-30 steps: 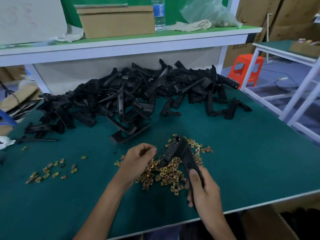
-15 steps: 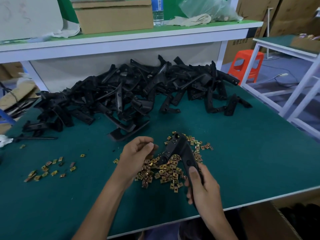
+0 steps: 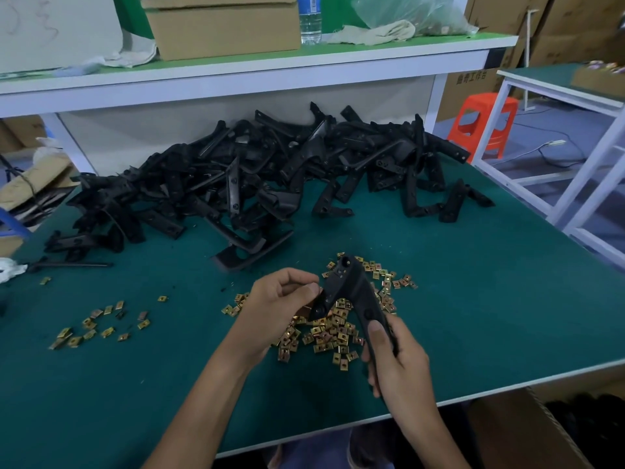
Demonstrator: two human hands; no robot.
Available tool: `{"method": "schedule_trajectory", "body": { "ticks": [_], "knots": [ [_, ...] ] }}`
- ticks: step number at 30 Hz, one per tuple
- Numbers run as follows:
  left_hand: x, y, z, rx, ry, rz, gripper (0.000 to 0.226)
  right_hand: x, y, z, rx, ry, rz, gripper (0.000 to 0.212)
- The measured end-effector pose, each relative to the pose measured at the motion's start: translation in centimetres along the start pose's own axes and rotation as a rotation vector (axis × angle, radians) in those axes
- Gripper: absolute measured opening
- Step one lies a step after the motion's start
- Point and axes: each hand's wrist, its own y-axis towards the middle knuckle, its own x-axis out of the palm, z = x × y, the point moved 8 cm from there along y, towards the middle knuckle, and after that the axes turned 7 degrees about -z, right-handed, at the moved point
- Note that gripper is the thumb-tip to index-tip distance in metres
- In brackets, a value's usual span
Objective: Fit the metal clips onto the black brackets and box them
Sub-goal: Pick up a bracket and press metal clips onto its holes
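The fingers (image 3: 309,288) of the left hand (image 3: 274,308) are pinched together at the short arm of the black bracket (image 3: 351,294), presumably on a metal clip, though the clip itself is too small and hidden to make out; the right hand (image 3: 399,363) is wrapped tight around the lower end of the long arm, thumb laid flat along it, holding the bracket angled above the pile of metal clips (image 3: 333,330) on the counter (image 3: 490,299); to seat the clip well, the right hand should hold the bracket rigid while the left slides the clip squarely over the edge until its hole lines up with the hole in the arm; a skewed push probably jams or springs the clip off; a smaller scatter of clips (image 3: 101,321) lies well apart to the left, and the heap of unfitted brackets (image 3: 257,177) sits at the back; the cardboard box (image 3: 541,431) under the counter's near right edge looks like the place for finished pieces.
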Motion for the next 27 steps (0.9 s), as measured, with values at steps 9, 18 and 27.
{"method": "schedule_trajectory", "body": {
  "ticks": [9,18,27],
  "knots": [
    [0.6,-0.2,-0.5,-0.046,-0.112,-0.016,0.005,0.0,0.1,-0.2,-0.01,-0.013,-0.014,0.02],
    [0.4,-0.2,-0.3,-0.127,0.073,-0.004,0.006,-0.2,0.1,0.0,-0.053,-0.111,0.018,0.022],
    [1.9,-0.5,-0.2,-0.082,0.23,-0.033,0.011,-0.3,0.1,0.3,-0.051,-0.15,0.085,0.025]
  ]
}}
